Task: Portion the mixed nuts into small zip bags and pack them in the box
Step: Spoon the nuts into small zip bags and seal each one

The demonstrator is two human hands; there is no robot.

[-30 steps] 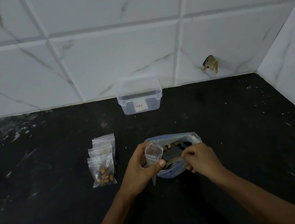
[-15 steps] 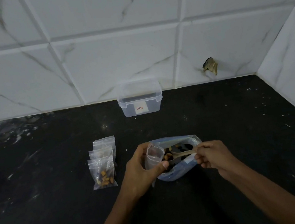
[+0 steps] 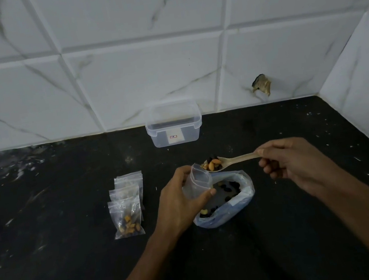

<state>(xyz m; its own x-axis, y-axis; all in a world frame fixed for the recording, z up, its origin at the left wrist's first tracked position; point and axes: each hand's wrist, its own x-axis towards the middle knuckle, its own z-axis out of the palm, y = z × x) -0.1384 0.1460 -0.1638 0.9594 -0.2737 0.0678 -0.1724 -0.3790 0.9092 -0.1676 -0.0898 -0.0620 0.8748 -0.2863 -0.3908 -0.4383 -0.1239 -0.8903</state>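
Note:
My left hand [image 3: 181,198] holds a small clear zip bag [image 3: 199,183] upright with its mouth open. My right hand [image 3: 293,162] grips the handle of a pale spoon [image 3: 236,160], whose bowl carries mixed nuts [image 3: 212,164] right at the bag's mouth. Below them a large open plastic bag of nuts [image 3: 230,201] lies on the black counter [image 3: 65,263]. To the left lies a small zip bag filled with nuts [image 3: 127,219], overlapping a stack of empty zip bags [image 3: 129,183]. A clear plastic box [image 3: 173,123] with its lid on stands by the wall.
White marble tiles form the back wall and a side wall [image 3: 365,81] at the right, boxing in the counter's corner. A brown scrap [image 3: 262,85] sticks to the back wall. White specks are scattered over the counter.
My right hand has lifted the loaded spoon out of the large bag and up to the small bag's mouth. My left hand has raised the small bag a little.

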